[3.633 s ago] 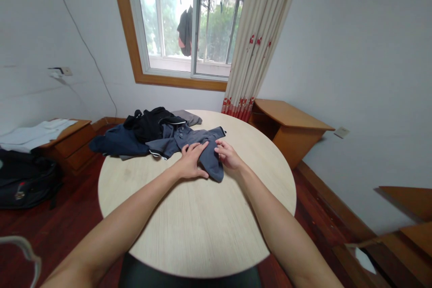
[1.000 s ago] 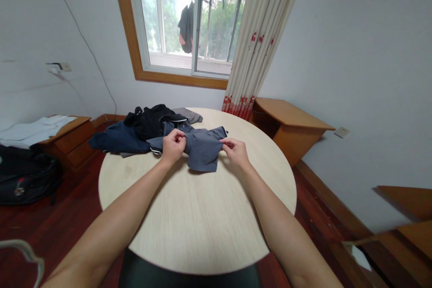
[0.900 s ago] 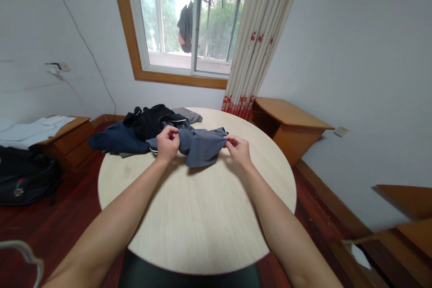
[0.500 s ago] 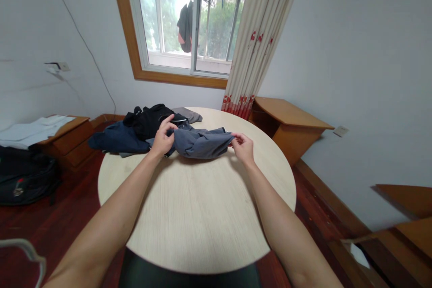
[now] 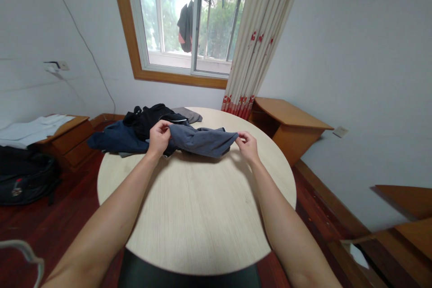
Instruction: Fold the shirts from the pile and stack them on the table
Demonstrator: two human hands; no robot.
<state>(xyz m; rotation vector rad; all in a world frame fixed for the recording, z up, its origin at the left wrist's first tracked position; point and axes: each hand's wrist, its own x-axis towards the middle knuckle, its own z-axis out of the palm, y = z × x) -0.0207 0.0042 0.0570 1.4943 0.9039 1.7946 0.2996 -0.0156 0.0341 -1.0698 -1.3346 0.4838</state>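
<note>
A dark grey-blue garment [image 5: 205, 141] is stretched sideways between my two hands, above the far half of a round pale table [image 5: 199, 211]. My left hand [image 5: 159, 137] pinches its left end, fingers closed. At the opposite end, my right hand [image 5: 247, 145] grips a corner between thumb and fingers. The cloth hangs slightly between them, and its lower folds rest on or near the table; its exact kind is hard to make out. Just left of my left hand lies a heap of clothes, with a black piece [image 5: 145, 119] over a navy one [image 5: 118, 138].
Behind the table are a window [image 5: 192, 22] and a long curtain [image 5: 259, 36]. A wooden desk [image 5: 290, 114] stands right of the table. On the left are a drawer cabinet [image 5: 72, 137] with papers and a black backpack [image 5: 27, 175]. A dark chair seat [image 5: 189, 276] is at the near edge.
My left hand has closed its fingers on the garment's left end, where they were spread before. My right hand has moved slightly right, and the cloth is pulled straighter.
</note>
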